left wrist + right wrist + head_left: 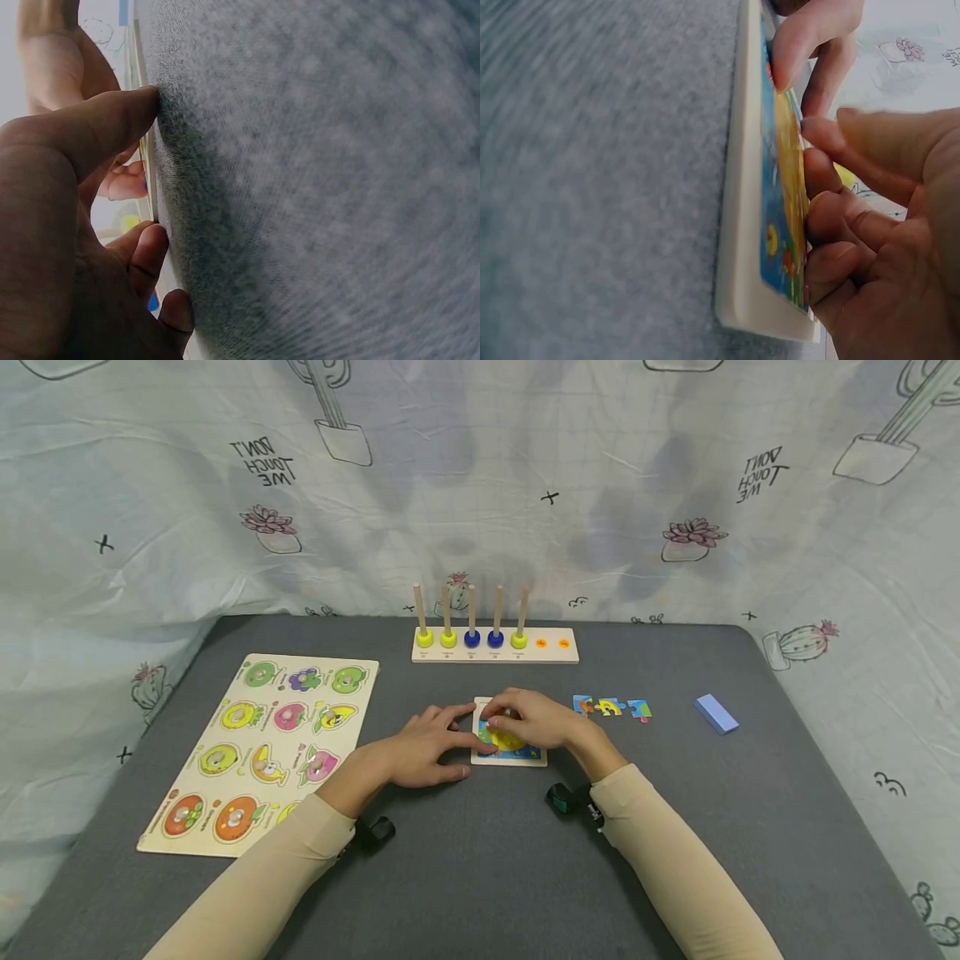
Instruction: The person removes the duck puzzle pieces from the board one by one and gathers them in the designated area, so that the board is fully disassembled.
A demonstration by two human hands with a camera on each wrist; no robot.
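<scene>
A small jigsaw puzzle (517, 762) with a pale frame and a blue and yellow picture lies flat on the grey table. From the left, my left hand (423, 750) reaches it with fingers spread, one fingertip pressing on the picture and the thumb beside the board. My right hand (536, 720) covers the upper right of the puzzle. In the right wrist view, its bent fingertips (826, 217) touch the picture surface, while the thumb (885, 139) stands off the board. Three loose jigsaw pieces (610, 707) lie in a row just right of the puzzle.
A large wooden fruit board (341, 681) lies at the left, partly under the left forearm. Behind the puzzle stands a peg stand (551, 653) with upright pegs and coloured rings. A blue block (717, 714) lies at the right. Patterned cloth (510, 468) hangs behind the table.
</scene>
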